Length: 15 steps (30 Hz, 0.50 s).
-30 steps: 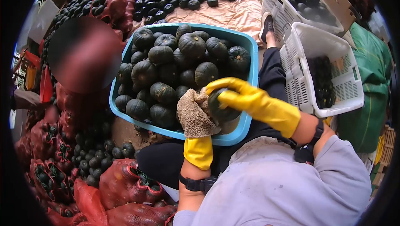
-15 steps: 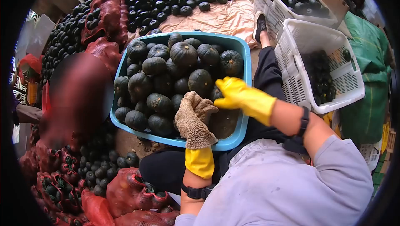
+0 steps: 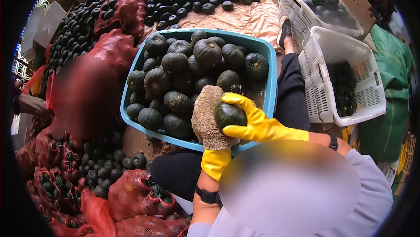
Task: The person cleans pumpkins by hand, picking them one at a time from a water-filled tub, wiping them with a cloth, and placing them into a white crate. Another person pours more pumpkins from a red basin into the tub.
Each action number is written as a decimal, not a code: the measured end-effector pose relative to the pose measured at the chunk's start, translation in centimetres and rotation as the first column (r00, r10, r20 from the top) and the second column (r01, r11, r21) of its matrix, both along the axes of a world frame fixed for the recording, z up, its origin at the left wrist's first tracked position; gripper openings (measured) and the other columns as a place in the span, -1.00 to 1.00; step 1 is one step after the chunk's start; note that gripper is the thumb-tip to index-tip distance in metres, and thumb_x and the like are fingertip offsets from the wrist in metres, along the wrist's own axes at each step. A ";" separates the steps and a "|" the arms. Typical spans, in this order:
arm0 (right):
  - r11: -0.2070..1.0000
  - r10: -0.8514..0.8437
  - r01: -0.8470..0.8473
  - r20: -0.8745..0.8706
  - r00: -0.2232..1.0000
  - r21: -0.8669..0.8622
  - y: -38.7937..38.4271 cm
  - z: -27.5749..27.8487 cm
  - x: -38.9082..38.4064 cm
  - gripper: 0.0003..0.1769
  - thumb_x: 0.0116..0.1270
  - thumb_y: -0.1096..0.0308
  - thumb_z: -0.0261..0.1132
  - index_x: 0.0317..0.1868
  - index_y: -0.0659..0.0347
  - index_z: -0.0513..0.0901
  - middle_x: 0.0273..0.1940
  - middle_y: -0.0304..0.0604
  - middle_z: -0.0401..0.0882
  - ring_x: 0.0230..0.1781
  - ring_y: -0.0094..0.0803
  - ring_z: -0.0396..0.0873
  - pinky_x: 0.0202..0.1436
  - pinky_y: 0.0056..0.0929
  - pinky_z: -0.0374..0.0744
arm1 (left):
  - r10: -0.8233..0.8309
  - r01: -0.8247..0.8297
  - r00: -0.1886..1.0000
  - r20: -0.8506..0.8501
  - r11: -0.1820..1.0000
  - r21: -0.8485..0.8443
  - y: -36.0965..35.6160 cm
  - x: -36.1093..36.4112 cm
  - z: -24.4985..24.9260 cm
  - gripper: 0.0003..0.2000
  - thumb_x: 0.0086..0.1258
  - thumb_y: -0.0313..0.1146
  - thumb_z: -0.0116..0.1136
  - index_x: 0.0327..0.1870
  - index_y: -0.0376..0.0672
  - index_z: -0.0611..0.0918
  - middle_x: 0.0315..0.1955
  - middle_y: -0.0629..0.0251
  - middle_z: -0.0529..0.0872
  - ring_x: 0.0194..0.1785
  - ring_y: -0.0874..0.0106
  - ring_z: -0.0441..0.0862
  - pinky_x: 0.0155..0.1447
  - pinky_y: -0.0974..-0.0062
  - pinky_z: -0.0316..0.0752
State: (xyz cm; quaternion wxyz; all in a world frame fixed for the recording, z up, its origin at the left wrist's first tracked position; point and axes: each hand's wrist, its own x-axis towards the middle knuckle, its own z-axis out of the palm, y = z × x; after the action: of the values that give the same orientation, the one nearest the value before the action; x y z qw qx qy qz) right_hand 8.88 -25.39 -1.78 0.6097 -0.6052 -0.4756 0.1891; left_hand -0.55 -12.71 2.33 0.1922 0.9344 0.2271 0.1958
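A blue tub (image 3: 272,73) full of dark green squashes (image 3: 207,52) stands in front of me. Over its near right part, my right hand (image 3: 249,121) in a yellow rubber glove grips a wet, shiny squash (image 3: 230,115), with fingers above it and thumb below. My left hand (image 3: 211,119) is inside a brown fuzzy cloth (image 3: 205,113) worn over its yellow glove; the cloth presses against the squash's left side. The cloth hides the left fingers. Water shows in the tub just behind the held squash.
White crates (image 3: 321,73) holding squashes stand at the right, beside a green sack (image 3: 387,106). Red net bags (image 3: 131,197) lie at the left and front left. More squashes are spread on a tan sheet (image 3: 245,16) beyond the tub. Another person's hand (image 3: 35,105) is at the far left.
My right hand has taken hold of a squash and brought it against the cloth on my left hand. The view has shifted slightly, and the other person's hand has come further into view.
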 end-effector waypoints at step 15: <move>0.933 -0.349 0.358 0.187 0.918 -0.017 5.6 -0.5 2.6 -0.13 0.33 0.10 0.67 0.55 0.13 0.48 0.43 0.04 0.50 0.53 -0.05 0.45 0.64 -0.08 0.36 | 0.048 -0.048 0.999 -0.007 0.961 -0.273 -2.0 1.3 3.2 -0.34 0.35 -0.37 0.48 0.45 -0.29 0.47 0.19 0.17 0.78 0.36 0.20 0.70 0.60 0.23 0.44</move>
State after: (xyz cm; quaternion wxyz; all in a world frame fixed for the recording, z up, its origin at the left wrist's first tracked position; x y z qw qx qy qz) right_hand 11.49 -19.79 -2.30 0.5726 -0.7110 -0.4069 0.0320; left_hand 0.77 -14.76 5.58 0.3146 0.8932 0.2744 0.1669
